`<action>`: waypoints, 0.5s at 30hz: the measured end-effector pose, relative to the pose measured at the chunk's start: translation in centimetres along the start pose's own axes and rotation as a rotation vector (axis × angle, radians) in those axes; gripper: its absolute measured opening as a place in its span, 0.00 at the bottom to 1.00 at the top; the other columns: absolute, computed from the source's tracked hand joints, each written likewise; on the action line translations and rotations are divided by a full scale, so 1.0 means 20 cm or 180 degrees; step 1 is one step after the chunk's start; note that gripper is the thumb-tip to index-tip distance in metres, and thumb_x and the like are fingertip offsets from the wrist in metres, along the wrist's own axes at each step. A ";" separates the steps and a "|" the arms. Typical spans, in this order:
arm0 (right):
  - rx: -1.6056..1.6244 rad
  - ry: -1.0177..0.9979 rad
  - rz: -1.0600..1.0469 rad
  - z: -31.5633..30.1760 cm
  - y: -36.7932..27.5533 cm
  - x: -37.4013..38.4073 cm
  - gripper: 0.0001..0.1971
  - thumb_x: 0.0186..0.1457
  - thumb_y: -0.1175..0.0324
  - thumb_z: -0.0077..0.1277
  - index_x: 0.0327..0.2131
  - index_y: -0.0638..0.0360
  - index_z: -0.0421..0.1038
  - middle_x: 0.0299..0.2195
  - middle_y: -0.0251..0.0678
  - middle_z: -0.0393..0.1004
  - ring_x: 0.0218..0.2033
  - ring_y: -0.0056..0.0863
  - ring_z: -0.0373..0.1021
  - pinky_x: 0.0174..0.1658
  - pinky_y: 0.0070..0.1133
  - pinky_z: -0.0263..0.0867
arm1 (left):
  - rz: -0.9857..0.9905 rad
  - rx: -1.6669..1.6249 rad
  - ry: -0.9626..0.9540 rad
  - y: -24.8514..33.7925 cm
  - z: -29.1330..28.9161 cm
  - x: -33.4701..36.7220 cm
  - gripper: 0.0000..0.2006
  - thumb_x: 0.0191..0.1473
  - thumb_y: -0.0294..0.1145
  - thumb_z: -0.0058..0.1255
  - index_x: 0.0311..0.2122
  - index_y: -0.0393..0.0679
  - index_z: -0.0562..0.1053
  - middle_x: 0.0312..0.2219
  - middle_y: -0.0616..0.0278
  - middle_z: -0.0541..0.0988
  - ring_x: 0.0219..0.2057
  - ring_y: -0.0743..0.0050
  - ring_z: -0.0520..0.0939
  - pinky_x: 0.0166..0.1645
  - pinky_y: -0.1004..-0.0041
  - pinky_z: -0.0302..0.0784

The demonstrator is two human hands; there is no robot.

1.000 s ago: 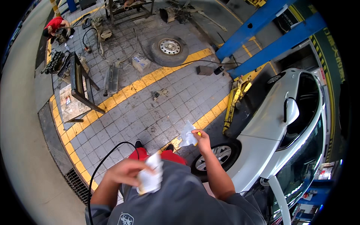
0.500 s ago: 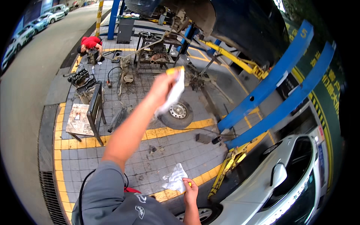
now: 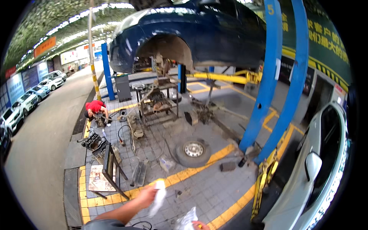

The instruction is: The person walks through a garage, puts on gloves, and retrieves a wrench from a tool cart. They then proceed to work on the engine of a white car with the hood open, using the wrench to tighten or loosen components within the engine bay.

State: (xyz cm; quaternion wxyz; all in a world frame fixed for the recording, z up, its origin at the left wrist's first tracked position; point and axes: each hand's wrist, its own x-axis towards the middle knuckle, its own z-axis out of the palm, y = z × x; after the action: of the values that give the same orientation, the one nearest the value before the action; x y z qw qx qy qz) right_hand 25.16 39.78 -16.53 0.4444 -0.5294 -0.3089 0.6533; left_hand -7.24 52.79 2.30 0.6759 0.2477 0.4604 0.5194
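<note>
One bare left hand [image 3: 145, 196], near seven o'clock in the scene, had its fingers curled closed around a thin, blurred white piece with a yellow edge [image 3: 158, 200]. From those fingers the piece hung out toward four o'clock, its yellow edge topmost, at one o'clock of the knuckles. Down at six o'clock, the bare right hand [image 3: 201, 225] was partly cut off low, yet its fingers looked pinched narrow on a second crumpled, faintly sheer white piece [image 3: 187, 220], which spread from them toward ten o'clock.

Both pieces looked light, limp and soft to me, apt to fold rather than keep a shape, and perhaps easy to tear. Cloth or film, slippery or not, I couldn't say. I judged the yellow edge the surest place to grip the first, leaving its loose white part free. Well apart from both hands, toward twelve o'clock, lay a black rubber tyre [image 3: 193, 162] on a pale round metal wheel [image 3: 194, 149], beside a yellow-painted floor line [image 3: 183, 175].
</note>
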 end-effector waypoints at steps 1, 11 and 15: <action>0.0034 0.0072 -0.0487 -0.04 0.01 0.02 0.10 0.60 0.69 0.57 0.42 0.64 0.78 0.38 0.36 0.80 0.39 0.23 0.74 0.43 0.23 0.68 | -0.0087 0.0145 -0.0126 -0.06 0.12 0.02 0.21 0.65 0.48 0.49 0.55 0.45 0.73 0.47 0.62 0.80 0.47 0.71 0.81 0.52 0.68 0.75; 0.0263 0.0685 -0.0929 0.13 -0.71 0.12 0.09 0.63 0.77 0.46 0.44 0.64 0.74 0.41 0.38 0.77 0.40 0.23 0.74 0.46 0.21 0.70 | 0.1390 0.2195 -0.2023 -0.41 0.37 -0.31 0.11 0.64 0.35 0.52 0.40 0.35 0.75 0.34 0.58 0.73 0.38 0.66 0.75 0.44 0.69 0.71; -0.0180 0.0062 -0.0614 0.42 -0.68 0.19 0.09 0.62 0.77 0.47 0.43 0.64 0.75 0.41 0.36 0.78 0.43 0.23 0.73 0.48 0.19 0.67 | 0.1050 0.1662 -0.0934 -0.42 -0.07 -0.51 0.13 0.65 0.38 0.51 0.42 0.37 0.77 0.34 0.64 0.73 0.34 0.76 0.74 0.38 0.73 0.70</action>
State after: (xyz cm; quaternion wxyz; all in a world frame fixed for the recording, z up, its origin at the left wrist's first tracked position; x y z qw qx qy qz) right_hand 20.30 49.49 -4.20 0.4930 -0.5159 -0.3724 0.5934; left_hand -4.82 40.32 -1.32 0.5557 0.5556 0.4294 0.4452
